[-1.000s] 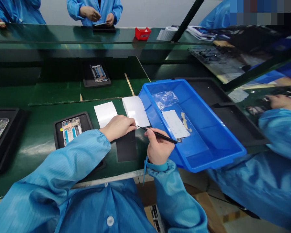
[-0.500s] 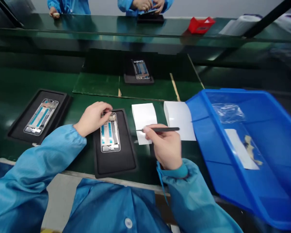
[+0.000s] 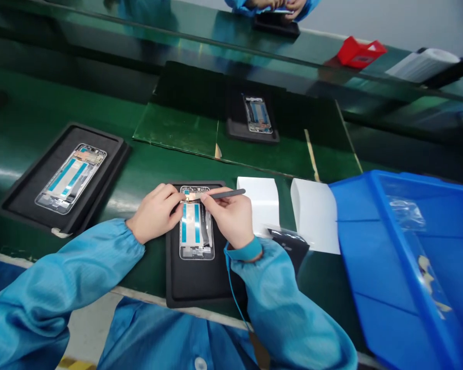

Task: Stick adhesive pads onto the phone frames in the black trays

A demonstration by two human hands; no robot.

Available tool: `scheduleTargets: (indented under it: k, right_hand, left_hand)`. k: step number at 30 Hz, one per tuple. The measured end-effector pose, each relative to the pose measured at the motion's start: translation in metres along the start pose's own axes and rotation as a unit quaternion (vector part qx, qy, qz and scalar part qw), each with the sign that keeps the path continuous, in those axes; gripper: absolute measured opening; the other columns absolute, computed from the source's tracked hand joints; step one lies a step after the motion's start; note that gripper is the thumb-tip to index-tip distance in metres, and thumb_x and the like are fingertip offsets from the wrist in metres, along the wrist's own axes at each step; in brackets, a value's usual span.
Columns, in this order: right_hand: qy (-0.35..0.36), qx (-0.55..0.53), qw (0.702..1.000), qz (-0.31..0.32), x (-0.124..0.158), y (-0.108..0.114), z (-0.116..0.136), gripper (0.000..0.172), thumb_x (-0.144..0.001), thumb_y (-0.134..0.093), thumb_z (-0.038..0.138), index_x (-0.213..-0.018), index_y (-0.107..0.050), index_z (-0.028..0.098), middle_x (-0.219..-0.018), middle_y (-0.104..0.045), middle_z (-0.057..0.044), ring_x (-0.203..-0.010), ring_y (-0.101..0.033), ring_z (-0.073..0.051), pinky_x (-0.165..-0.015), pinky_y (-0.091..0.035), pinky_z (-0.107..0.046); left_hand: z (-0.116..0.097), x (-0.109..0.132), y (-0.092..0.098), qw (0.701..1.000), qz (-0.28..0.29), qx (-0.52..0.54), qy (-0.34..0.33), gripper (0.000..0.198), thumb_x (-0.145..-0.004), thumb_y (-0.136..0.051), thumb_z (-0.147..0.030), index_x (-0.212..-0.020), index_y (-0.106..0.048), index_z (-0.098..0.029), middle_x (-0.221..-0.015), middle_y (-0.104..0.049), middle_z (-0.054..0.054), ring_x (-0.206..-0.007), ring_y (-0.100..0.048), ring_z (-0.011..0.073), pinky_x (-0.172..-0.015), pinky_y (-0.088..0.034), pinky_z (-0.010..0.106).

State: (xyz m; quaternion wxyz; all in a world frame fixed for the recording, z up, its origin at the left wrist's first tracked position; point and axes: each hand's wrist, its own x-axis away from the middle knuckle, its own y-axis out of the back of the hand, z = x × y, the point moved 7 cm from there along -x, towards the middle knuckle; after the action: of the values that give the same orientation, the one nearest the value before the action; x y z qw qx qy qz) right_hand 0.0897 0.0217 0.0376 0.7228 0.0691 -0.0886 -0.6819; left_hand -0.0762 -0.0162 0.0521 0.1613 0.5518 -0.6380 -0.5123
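Observation:
An open phone body (image 3: 192,231) with two blue strips lies in a black tray (image 3: 200,280) in front of me. At its upper left edge, my left hand (image 3: 156,213) rests with curled fingers, thumb and fingertips close together; whatever is between them is hidden. My right hand (image 3: 231,218) is closed round dark tweezers (image 3: 229,193). Their tip reaches the copper-coloured area at the top of the phone, right beside my left fingertips. A wrist strap with a blue cord circles my right wrist.
Stacked black trays (image 3: 25,198) at left carry another open phone body (image 3: 71,177). A third tray (image 3: 235,128) with a phone sits farther back. White sheets (image 3: 257,203), a dark pouch (image 3: 293,244) and a blue bin (image 3: 355,246) stand right. Across the bench, a co-worker's hands show.
My right hand has moved left from the white sheets to the phone, bringing the tweezers to its top. My left hand has shifted down along the phone's edge. The camera view has tilted.

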Motion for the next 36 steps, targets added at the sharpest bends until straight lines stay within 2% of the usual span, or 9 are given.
scheduleTargets:
  k: [12,36]
  right_hand:
    - [0.028,0.045,0.999,-0.003,0.0019,0.0002,0.0042,0.017,-0.08,-0.074,0.033,-0.077,-0.073,0.016,-0.069,-0.072,-0.005,-0.06,-0.068,-0.018,-0.053,-0.054,-0.026]
    - [0.019,0.048,0.999,0.0,0.0025,0.0004,0.0006,0.018,-0.079,-0.075,0.034,-0.078,-0.072,0.017,-0.072,-0.073,-0.005,-0.063,-0.069,-0.019,-0.058,-0.055,-0.028]
  left_hand:
    - [-0.0005,0.001,-0.0029,1.0,0.024,-0.005,0.004,0.021,-0.095,-0.047,-0.021,-0.103,-0.065,-0.015,-0.094,-0.064,0.008,-0.089,-0.056,0.0213,-0.08,-0.049,0.036]
    - [-0.0014,0.0003,-0.0022,1.0,0.025,-0.01,-0.003,0.02,-0.095,-0.047,-0.019,-0.103,-0.065,-0.014,-0.094,-0.063,0.009,-0.087,-0.055,0.0213,-0.079,-0.05,0.036]
